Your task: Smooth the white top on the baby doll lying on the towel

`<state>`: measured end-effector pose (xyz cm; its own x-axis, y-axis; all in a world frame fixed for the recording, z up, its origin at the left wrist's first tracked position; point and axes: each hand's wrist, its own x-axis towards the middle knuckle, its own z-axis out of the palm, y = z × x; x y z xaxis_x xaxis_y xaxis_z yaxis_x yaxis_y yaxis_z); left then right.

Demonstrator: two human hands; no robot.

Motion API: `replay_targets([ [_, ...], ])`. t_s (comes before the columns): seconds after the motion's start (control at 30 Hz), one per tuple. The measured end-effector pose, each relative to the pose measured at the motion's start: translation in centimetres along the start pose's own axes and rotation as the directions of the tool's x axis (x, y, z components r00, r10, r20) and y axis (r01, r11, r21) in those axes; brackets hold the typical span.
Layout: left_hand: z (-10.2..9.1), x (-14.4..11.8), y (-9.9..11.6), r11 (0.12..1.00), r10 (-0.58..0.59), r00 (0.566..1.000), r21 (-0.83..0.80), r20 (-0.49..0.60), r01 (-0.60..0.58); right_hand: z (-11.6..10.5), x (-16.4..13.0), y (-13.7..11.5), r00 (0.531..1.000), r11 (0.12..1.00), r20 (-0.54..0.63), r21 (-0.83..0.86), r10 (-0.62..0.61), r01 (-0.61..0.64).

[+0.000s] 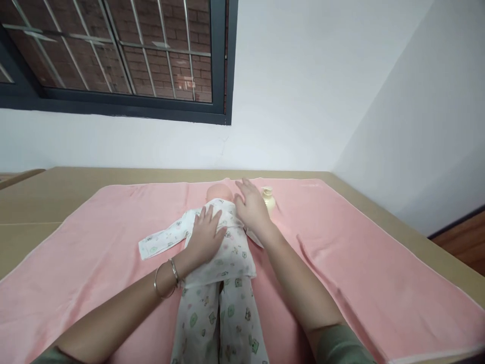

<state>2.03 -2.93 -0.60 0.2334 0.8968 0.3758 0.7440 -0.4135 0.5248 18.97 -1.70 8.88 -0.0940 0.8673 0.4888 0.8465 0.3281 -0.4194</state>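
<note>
Baby doll (217, 194) in a printed two-piece sleepsuit (223, 263), lying face up at the centre of a pink towel (359, 263) spread over the surface (38, 202). Left hand (204, 235), fingers flat and spread, presses the chest; right hand (250, 205), fingers extended, rests on the shoulder, grasping nothing. A small cream bottle (269, 198) stands just beside the right hand; a sideways sweep could probably topple it.
</note>
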Motion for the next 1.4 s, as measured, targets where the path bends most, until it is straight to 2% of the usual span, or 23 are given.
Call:
replay_targets([
  [0.07, -0.6, -0.1, 2.3, 0.984, 0.087, 0.991, -0.162, 0.101, -0.070, -2.4, 0.5, 1.0, 0.998, 0.999, -0.056, -0.008, 0.039, -0.040],
  [0.13, -1.0, 0.8, 4.6, 0.885, 0.100, 0.979, -0.465, 0.176, -0.006, -4.0, 0.8, 2.1, 0.995, 0.994, -0.048, -0.054, 0.091, -0.093],
  [0.17, -1.2, 1.6, 5.6, 0.789, 0.072, 0.978, -0.611, 0.198, 0.065, -4.5, 0.9, 2.6, 0.993, 0.989, -0.019, -0.088, 0.120, -0.121],
  [0.23, -1.3, 3.8, 7.4, 0.541, -0.002, 0.973, -0.818, 0.232, 0.196, -5.0, 1.0, 3.1, 0.981, 0.972, 0.056, -0.159, 0.184, -0.173],
  [0.27, -1.3, 5.1, 8.1, 0.430, -0.020, 0.962, -0.866, 0.273, 0.255, -5.0, 0.9, 3.2, 0.975, 0.965, 0.092, -0.188, 0.204, -0.185],
  [0.37, -1.2, 8.6, 9.6, 0.233, -0.094, 0.925, -0.895, 0.369, 0.381, -4.7, 0.8, 2.8, 0.959, 0.948, 0.159, -0.255, 0.236, -0.191],
  [0.47, -0.9, 10.6, 10.1, 0.103, -0.107, 0.890, -0.886, 0.442, 0.452, -4.4, 0.7, 2.2, 0.959, 0.926, 0.163, -0.340, 0.231, -0.166],
  [0.57, -0.6, 11.0, 9.9, 0.005, -0.077, 0.879, -0.882, 0.470, 0.472, -4.2, 0.7, 2.0, 0.966, 0.906, 0.166, -0.407, 0.198, -0.116],
  [0.67, -0.8, 10.3, 9.5, -0.074, -0.076, 0.875, -0.878, 0.478, 0.473, -3.8, 0.8, 2.2, 0.970, 0.889, 0.158, -0.446, 0.186, -0.098],
  [0.8, -2.5, 8.1, 8.5, -0.116, -0.084, 0.861, -0.864, 0.501, 0.491, -2.8, 0.8, 2.1, 0.983, 0.864, 0.093, -0.495, 0.156, -0.090],
  [0.9, -4.3, 6.0, 7.5, -0.077, -0.076, 0.860, -0.862, 0.505, 0.500, -2.5, 0.9, 1.8, 0.980, 0.851, 0.065, -0.508, 0.188, -0.130],
  [1.0, -6.2, 4.2, 6.5, -0.044, -0.072, 0.864, -0.867, 0.499, 0.497, -2.9, 1.3, 1.1, 0.957, 0.829, 0.042, -0.512, 0.287, -0.226],
  [1.13, -8.4, 3.1, 6.0, -0.169, -0.116, 0.856, -0.859, 0.504, 0.484, -3.3, 2.1, -0.1, 0.904, 0.775, 0.045, -0.534, 0.425, -0.337],
  [1.3, -10.7, 2.4, 6.1, -0.185, -0.102, 0.868, -0.867, 0.485, 0.463, -3.2, 2.3, -0.6, 0.884, 0.750, 0.022, -0.540, 0.466, -0.382],
  [1.4, -11.5, 2.0, 6.2, -0.332, -0.103, 0.862, -0.835, 0.496, 0.440, -3.3, 2.1, -0.6, 0.892, 0.735, 0.026, -0.578, 0.451, -0.355],
])
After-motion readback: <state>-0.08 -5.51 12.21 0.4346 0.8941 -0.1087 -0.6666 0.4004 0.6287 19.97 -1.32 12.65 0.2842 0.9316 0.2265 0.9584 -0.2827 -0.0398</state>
